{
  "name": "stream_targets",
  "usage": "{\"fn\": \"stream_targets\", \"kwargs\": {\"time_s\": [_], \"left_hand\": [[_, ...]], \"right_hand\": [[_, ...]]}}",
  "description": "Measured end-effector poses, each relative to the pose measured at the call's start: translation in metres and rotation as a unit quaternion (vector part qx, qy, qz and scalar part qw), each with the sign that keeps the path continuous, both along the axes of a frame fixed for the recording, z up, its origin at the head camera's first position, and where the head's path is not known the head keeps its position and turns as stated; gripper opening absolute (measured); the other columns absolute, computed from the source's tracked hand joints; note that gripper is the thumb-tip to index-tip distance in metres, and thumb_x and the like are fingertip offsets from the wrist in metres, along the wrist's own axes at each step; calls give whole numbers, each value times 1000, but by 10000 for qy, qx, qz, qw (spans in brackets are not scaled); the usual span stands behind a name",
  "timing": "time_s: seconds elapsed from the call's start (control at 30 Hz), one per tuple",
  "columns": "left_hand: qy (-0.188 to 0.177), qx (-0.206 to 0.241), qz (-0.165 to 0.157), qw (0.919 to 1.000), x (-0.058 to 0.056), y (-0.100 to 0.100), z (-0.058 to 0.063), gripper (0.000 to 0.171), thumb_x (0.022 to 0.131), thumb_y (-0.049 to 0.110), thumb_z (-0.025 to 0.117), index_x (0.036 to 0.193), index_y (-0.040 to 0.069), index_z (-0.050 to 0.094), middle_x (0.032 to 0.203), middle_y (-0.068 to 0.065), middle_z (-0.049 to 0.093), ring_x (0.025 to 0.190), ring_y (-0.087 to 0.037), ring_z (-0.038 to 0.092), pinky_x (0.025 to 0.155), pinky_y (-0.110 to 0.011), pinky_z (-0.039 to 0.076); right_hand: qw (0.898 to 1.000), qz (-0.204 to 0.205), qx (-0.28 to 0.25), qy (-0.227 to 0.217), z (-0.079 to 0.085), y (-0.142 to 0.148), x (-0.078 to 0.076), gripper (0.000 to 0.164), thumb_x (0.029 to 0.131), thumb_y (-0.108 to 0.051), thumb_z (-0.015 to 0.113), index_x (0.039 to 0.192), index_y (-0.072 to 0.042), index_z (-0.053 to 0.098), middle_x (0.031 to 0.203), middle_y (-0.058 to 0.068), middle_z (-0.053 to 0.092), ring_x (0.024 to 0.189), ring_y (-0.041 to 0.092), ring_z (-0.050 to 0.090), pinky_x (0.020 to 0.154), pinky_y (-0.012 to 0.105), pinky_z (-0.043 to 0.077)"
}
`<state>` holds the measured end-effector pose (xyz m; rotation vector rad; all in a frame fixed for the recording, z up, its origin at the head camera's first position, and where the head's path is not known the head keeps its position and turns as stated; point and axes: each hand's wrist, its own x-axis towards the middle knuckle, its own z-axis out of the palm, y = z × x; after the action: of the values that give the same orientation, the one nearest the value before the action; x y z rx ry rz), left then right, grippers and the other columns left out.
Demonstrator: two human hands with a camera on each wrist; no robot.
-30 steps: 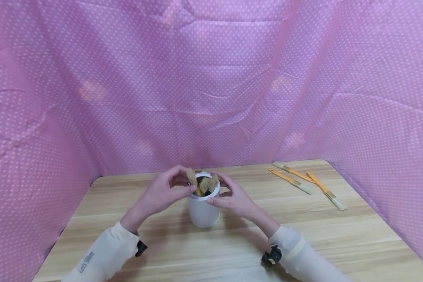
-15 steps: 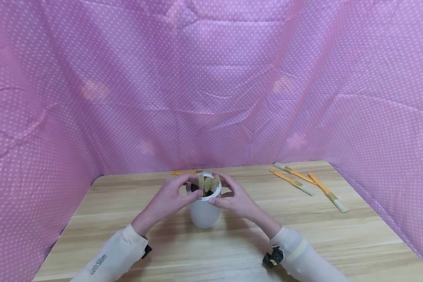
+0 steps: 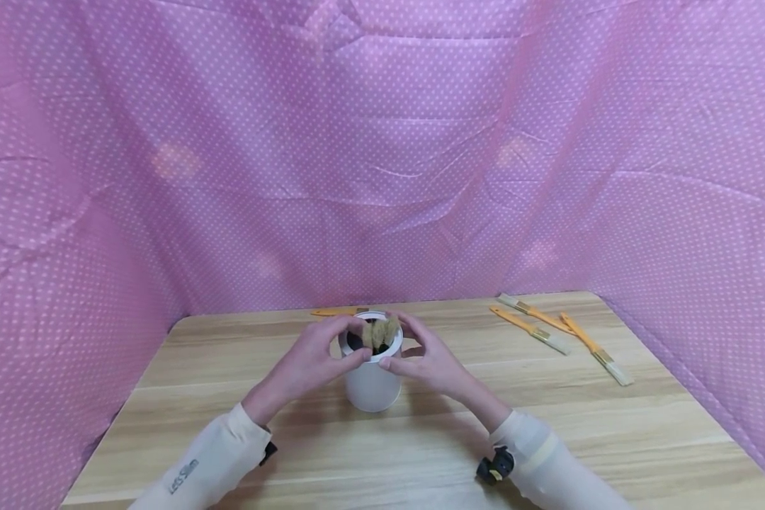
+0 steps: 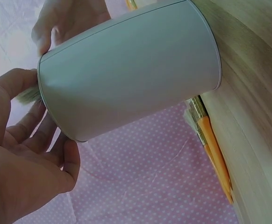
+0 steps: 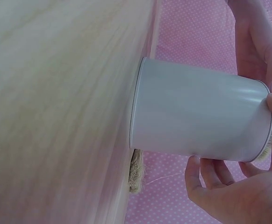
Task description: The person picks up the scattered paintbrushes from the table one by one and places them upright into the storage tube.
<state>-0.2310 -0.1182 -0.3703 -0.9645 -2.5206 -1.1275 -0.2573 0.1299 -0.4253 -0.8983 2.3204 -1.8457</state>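
A white cylindrical can (image 3: 372, 386) stands upright on the table with several paintbrushes in it, bristles up; their tan bristles (image 3: 390, 329) show at its mouth. My left hand (image 3: 312, 358) is at the left of the mouth, thumb and fingers about the bristle end of a paintbrush (image 3: 367, 335). In the left wrist view, pale bristles (image 4: 29, 95) show between the thumb and fingers, beside the can's rim. My right hand (image 3: 433, 363) grips the can by its upper right side, thumb on the near rim and fingers round the far side. The brush handles are hidden inside the can.
On the wooden table (image 3: 612, 439) at the right lie three more paintbrushes (image 3: 519, 324) with orange handles. Behind the can another orange-handled paintbrush (image 3: 334, 312) lies near the back edge. Pink dotted cloth (image 3: 382, 177) hangs round the back and sides.
A tilted paintbrush in my left hand has gone down into the can, its bristles now upright beside the others. The left hand has shifted right. The right hand keeps its grip on the can.
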Motion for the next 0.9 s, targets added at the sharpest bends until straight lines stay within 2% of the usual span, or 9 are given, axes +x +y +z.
{"fn": "stream_targets", "kwargs": {"time_s": [0.17, 0.3, 0.4, 0.5, 0.6, 0.7, 0.77, 0.9], "left_hand": [[-235, 27, 2, 9997, 1, -2, 4, 45, 92, 40, 78, 128, 18, 64, 123, 8, 65, 112, -13, 59, 97, -45, 49], [-470, 198, -12, 9987, -3, -5, 11, 42, 98, 49, 65, 132, 25, 61, 130, 11, 60, 120, -16, 55, 98, -52, 47], [-401, 378, 8, 9985, -15, -8, 14, 36, 105, 47, 53, 132, 23, 61, 129, 9, 61, 121, -17, 55, 97, -52, 48], [-236, 437, 117, 9987, -32, -10, 11, 38, 109, 44, 45, 131, 18, 62, 126, 6, 63, 119, -17, 56, 97, -49, 48], [-321, 417, 319, 9981, -52, -12, 3, 42, 109, 47, 43, 130, 16, 62, 125, 0, 65, 116, -17, 58, 98, -46, 48], [-700, 441, 450, 9956, -70, -14, -9, 46, 108, 49, 43, 129, 13, 62, 123, -3, 65, 116, -20, 58, 100, -47, 47], [-936, 413, 459, 9937, -81, -17, -20, 44, 108, 46, 45, 128, 11, 63, 122, -5, 65, 115, -22, 59, 100, -48, 47], [-1331, 106, 264, 9907, -103, -23, -45, 36, 105, 33, 58, 129, 7, 63, 124, -8, 65, 115, -25, 59, 101, -51, 46]], "right_hand": [[10000, -6, -46, 44, 0, 2, 0, 81, 87, -27, 84, 155, -25, 40, 143, -1, 53, 126, 28, 54, 98, 42, 51], [10000, -35, -45, 77, 1, 2, 0, 83, 86, -28, 84, 155, -21, 40, 144, -1, 53, 126, 27, 54, 98, 41, 51], [9999, -60, -56, 116, 2, 2, 0, 83, 86, -26, 84, 156, -17, 39, 145, 1, 52, 128, 26, 53, 97, 43, 51], [9998, -71, -97, 149, 3, 2, 0, 82, 86, -23, 84, 155, -18, 39, 145, 3, 52, 127, 24, 53, 97, 45, 51], [9998, -33, -144, 129, 7, 3, 1, 81, 86, -19, 84, 155, -17, 40, 144, 6, 52, 127, 26, 53, 98, 50, 49], [9998, 21, -148, 88, 7, 5, 1, 81, 86, -18, 84, 154, -15, 40, 144, 7, 52, 128, 30, 52, 99, 51, 49], [9999, 61, -114, 48, 2, 5, -1, 82, 86, -20, 84, 154, -16, 40, 144, 7, 51, 129, 31, 50, 99, 49, 49], [9999, 130, -78, -50, 1, 3, 2, 82, 86, -22, 84, 154, -16, 39, 146, 9, 50, 130, 32, 49, 99, 45, 50]]}}
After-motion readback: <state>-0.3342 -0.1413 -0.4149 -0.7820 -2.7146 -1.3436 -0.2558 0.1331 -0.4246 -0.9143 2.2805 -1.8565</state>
